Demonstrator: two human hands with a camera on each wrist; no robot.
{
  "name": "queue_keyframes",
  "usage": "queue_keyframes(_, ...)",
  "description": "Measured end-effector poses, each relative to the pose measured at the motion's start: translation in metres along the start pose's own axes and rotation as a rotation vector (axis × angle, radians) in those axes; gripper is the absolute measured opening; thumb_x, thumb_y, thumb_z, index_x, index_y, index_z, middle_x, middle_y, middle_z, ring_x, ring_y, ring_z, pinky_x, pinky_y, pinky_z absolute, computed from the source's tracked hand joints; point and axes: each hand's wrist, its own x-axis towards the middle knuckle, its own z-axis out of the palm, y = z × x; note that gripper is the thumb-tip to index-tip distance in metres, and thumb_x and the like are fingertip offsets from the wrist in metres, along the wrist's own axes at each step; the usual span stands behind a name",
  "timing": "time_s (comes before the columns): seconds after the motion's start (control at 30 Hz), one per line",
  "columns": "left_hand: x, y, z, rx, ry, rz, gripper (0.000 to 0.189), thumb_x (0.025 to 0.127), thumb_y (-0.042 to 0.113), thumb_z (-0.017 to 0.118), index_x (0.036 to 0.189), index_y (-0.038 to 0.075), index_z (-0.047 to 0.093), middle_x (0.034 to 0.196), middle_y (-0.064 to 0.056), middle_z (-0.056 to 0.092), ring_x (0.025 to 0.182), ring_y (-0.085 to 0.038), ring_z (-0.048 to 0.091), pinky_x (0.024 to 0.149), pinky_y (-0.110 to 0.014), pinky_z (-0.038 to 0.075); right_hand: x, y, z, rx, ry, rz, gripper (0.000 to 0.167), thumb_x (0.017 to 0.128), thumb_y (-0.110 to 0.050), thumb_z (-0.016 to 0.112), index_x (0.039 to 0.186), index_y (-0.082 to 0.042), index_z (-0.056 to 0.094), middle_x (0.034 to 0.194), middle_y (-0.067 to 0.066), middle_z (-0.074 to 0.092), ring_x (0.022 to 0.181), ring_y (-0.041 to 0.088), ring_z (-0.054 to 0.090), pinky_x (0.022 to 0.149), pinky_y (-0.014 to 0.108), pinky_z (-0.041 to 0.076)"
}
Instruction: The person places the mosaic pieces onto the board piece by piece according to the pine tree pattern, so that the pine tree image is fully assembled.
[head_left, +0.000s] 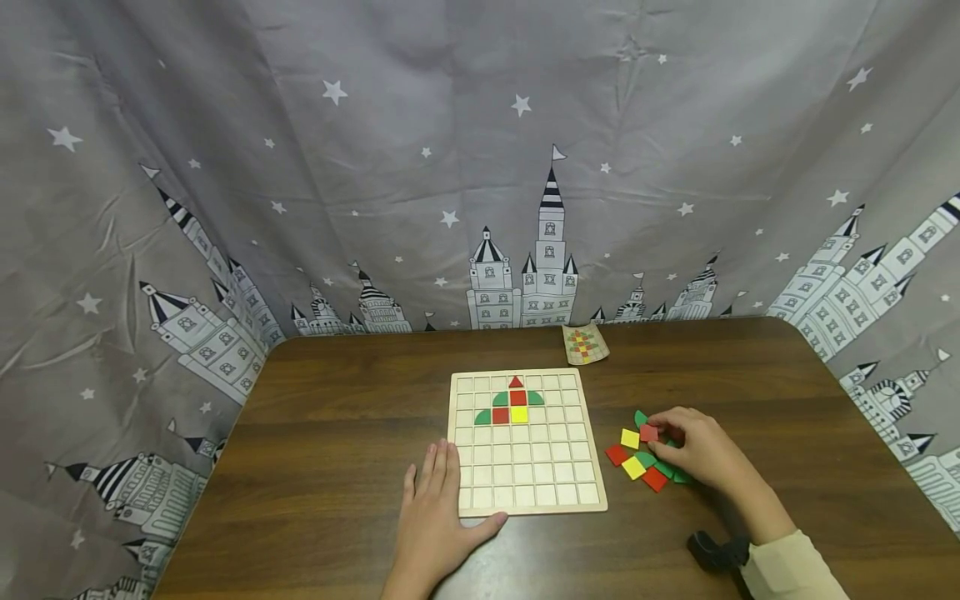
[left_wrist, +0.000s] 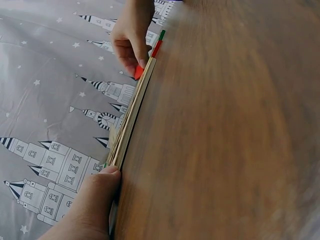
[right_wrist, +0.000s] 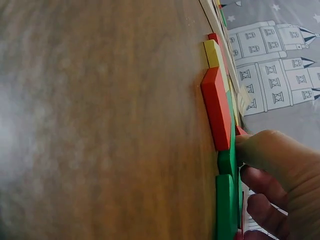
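My left hand (head_left: 437,521) rests along the lower left corner of a wooden grid board (head_left: 522,475). Its fingers lie straight on the left edge and the thumb touches the front edge. On the board's upper rows sit a red triangle (head_left: 516,382), red squares (head_left: 500,416), a yellow square (head_left: 519,414) and green quarter-circle tiles (head_left: 536,398). Right of the board, my right hand (head_left: 701,450) pinches a red square tile (head_left: 648,432) between thumb and fingers, over a loose pile; the left wrist view also shows this red tile (left_wrist: 139,72).
The loose pile has red tiles (head_left: 655,478), yellow tiles (head_left: 633,467) and green tiles (head_left: 645,459), some partly hidden under my right hand. A small pattern card (head_left: 586,344) lies at the table's back edge. Behind the brown table (head_left: 337,433) hangs a grey castle-print curtain (head_left: 390,167).
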Motion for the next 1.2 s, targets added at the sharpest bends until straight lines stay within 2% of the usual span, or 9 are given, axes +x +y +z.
queue_keyframes(0.23,0.000,0.000,0.001,0.001,0.014,0.003,0.121,0.071,0.088,0.055,0.154,0.003,0.033,0.162,-0.015,0.031,0.152,-0.032,0.025,0.120,-0.057,0.020,0.003,0.002,-0.002,0.006,0.018,-0.039,0.026,0.080,-0.015,0.082,0.103,-0.008,0.074,0.094,-0.001,0.070,0.076,0.006,0.052,0.065,0.021,0.050)
queue_keyframes(0.43,0.000,0.000,0.000,-0.008,-0.005,-0.008,0.121,0.072,0.088,0.054,0.155,0.004,0.030,0.163,-0.014,0.029,0.153,-0.031,0.023,0.121,-0.056,0.018,0.011,0.004,-0.004,0.012,0.038,-0.078,0.023,0.077,-0.013,0.084,0.097,-0.006,0.075,0.087,-0.001,0.070,0.072,0.005,0.055,0.063,0.020,0.053)
queue_keyframes(0.6,0.000,0.001,0.000,-0.013,-0.001,-0.011,0.120,0.071,0.087,0.056,0.155,0.004,0.032,0.162,-0.015,0.029,0.153,-0.031,0.024,0.121,-0.057,0.019,0.014,0.004,-0.003,0.012,0.034,-0.066,0.022,0.077,-0.014,0.084,0.095,-0.006,0.075,0.082,-0.003,0.068,0.070,0.003,0.054,0.061,0.019,0.051)
queue_keyframes(0.9,0.001,0.001,0.000,-0.010,-0.002,-0.021,0.120,0.071,0.087,0.056,0.155,0.004,0.032,0.163,-0.014,0.029,0.153,-0.031,0.024,0.120,-0.057,0.019,0.013,0.004,-0.004,0.024,0.020,-0.028,0.029,0.077,-0.015,0.085,0.102,-0.005,0.075,0.085,-0.002,0.065,0.073,0.005,0.052,0.061,0.019,0.049)
queue_keyframes(1.03,0.000,0.001,0.000,-0.011,0.015,-0.012,0.120,0.071,0.087,0.057,0.154,0.003,0.034,0.162,-0.015,0.031,0.152,-0.032,0.026,0.120,-0.057,0.020,0.017,-0.001,-0.004,0.013,0.009,-0.014,0.029,0.079,-0.020,0.084,0.104,-0.008,0.074,0.090,-0.002,0.068,0.075,0.007,0.054,0.065,0.021,0.050)
queue_keyframes(1.2,0.001,0.001,0.000,-0.010,0.001,-0.013,0.121,0.071,0.087,0.055,0.154,0.003,0.032,0.162,-0.014,0.030,0.152,-0.031,0.024,0.120,-0.057,0.019,0.029,-0.020,0.002,0.011,-0.047,-0.020,0.031,0.083,-0.030,0.080,0.107,-0.012,0.075,0.096,-0.003,0.069,0.080,0.011,0.055,0.070,0.027,0.051)
